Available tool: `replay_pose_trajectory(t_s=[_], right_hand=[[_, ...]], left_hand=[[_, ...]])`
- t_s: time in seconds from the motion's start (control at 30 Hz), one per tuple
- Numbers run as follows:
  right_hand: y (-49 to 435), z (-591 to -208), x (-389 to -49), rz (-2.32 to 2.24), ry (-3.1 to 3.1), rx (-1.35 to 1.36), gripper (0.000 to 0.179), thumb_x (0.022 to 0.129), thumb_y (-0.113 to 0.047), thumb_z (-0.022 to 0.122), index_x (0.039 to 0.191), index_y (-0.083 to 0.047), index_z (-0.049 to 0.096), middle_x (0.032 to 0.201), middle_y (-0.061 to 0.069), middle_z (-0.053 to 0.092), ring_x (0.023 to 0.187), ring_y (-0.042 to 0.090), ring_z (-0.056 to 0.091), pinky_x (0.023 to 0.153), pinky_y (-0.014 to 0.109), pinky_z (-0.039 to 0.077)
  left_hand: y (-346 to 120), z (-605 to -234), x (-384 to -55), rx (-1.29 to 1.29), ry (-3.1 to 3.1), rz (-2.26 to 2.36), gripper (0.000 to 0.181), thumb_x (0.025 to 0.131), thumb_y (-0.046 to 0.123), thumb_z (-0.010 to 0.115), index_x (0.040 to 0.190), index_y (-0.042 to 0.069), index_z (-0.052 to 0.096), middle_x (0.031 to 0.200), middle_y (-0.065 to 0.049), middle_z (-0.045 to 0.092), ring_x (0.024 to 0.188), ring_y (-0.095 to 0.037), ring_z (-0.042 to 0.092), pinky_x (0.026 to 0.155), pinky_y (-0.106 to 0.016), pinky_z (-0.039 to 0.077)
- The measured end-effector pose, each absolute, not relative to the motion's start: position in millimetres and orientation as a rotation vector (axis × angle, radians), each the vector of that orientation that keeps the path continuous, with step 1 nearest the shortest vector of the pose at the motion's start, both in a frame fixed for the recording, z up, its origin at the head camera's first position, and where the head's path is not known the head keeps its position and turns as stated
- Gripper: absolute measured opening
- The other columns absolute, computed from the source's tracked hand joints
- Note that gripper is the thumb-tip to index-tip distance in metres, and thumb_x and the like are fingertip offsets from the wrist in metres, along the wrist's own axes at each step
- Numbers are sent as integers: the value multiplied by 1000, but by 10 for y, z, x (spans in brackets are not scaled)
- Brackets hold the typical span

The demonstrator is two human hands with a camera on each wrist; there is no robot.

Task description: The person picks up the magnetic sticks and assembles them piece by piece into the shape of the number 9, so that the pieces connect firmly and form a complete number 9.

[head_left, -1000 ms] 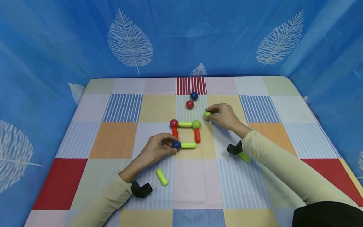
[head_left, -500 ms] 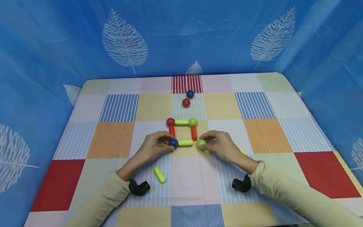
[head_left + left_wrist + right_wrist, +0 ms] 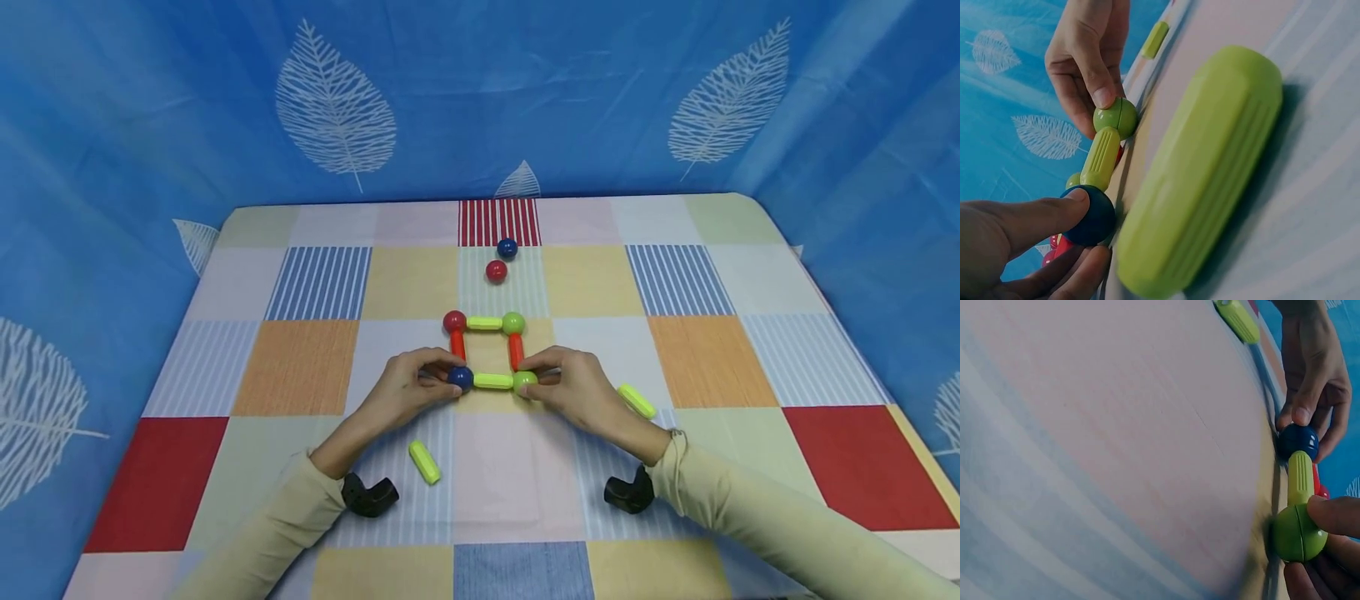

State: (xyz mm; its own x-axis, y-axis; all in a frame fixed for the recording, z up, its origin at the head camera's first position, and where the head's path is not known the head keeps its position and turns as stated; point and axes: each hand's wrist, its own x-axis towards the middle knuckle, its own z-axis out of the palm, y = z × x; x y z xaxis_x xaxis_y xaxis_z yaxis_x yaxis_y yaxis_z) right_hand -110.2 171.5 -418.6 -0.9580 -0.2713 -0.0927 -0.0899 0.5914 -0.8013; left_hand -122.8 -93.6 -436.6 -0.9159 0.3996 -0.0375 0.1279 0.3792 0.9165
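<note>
A square of balls and rods lies on the patchwork cloth. My left hand (image 3: 408,387) pinches the blue ball (image 3: 461,379) at its near left corner. My right hand (image 3: 573,385) pinches a green ball (image 3: 524,382) at the near right corner. Between these two balls runs a yellow-green rod (image 3: 492,381), which touches both in the wrist views. Red rods (image 3: 457,345) form the left and right sides. At the far corners sit a red ball (image 3: 454,322) and another green ball (image 3: 513,323), joined by a second yellow-green rod (image 3: 484,323).
Beyond the square lie a loose red ball (image 3: 496,272) and a dark blue ball (image 3: 507,248). One loose yellow-green rod (image 3: 424,462) rests by my left wrist, another rod (image 3: 636,401) by my right. Black wrist-worn pieces (image 3: 630,490) jut from both sleeves. A blue curtain (image 3: 480,100) surrounds the table.
My right hand has brought the green ball from beyond the square's right side down to its near right corner, against the near rod's end. The left hand still holds the blue ball.
</note>
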Motion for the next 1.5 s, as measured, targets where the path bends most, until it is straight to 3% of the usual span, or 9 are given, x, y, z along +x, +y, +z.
replay_pose_trajectory(t_s=[0.17, 0.37, 0.53, 0.73, 1.13, 1.37, 1.5], right_hand=[[1732, -4095, -1208, -1293, 2666, -353, 30, 84, -17, 78, 111, -5, 73, 109, 6, 70, 93, 21, 70, 79, 34, 57], [1753, -3992, -1648, -1306, 2729, -452, 36, 90, -14, 71, 123, -4, 66, 123, 10, 65, 110, 31, 63, 94, 42, 51], [1722, -4046, -1881, -1216, 2621, -560, 34, 91, -9, 69, 124, -2, 66, 124, 11, 65, 115, 27, 61, 96, 39, 50], [1659, -4069, -1960, -1071, 2667, -640, 25, 89, -4, 68, 114, -3, 72, 116, 9, 70, 114, 22, 61, 96, 38, 50], [1646, -4024, -2046, -1001, 2637, -594, 26, 90, -4, 68, 115, -4, 72, 118, 11, 69, 116, 25, 61, 97, 41, 49], [1639, -4022, -2045, -995, 2626, -562, 26, 90, -4, 68, 116, -5, 72, 119, 11, 69, 116, 25, 61, 97, 40, 49], [1661, -4019, -2048, -999, 2625, -564, 27, 91, -5, 67, 117, -5, 72, 119, 11, 68, 116, 26, 61, 96, 41, 50]], left_hand=[[-938, -4365, -1238, 473, 2387, 1548, 33, 83, 3, 77, 115, 3, 69, 105, -11, 66, 94, -24, 63, 79, -27, 55], [-940, -4367, -1241, 449, 2392, 1563, 33, 82, 2, 77, 114, 2, 69, 102, -11, 66, 93, -23, 63, 79, -27, 56], [-921, -4368, -1217, 464, 2376, 1559, 33, 83, 3, 77, 115, 2, 68, 101, -11, 66, 93, -22, 63, 79, -26, 55], [-925, -4354, -1214, 468, 2373, 1573, 31, 83, 3, 76, 114, 4, 70, 101, -8, 66, 91, -20, 63, 78, -26, 55], [-919, -4359, -1222, 492, 2422, 1533, 30, 83, 4, 77, 112, 5, 70, 99, -6, 66, 88, -19, 63, 77, -26, 55], [-850, -4306, -1214, 745, 2675, 1270, 43, 81, 12, 80, 121, 9, 66, 111, -11, 53, 86, -20, 57, 69, -28, 52], [-713, -4208, -1265, 854, 2830, 1056, 33, 79, 22, 83, 110, 13, 72, 113, -6, 51, 95, -19, 51, 70, -30, 47]])
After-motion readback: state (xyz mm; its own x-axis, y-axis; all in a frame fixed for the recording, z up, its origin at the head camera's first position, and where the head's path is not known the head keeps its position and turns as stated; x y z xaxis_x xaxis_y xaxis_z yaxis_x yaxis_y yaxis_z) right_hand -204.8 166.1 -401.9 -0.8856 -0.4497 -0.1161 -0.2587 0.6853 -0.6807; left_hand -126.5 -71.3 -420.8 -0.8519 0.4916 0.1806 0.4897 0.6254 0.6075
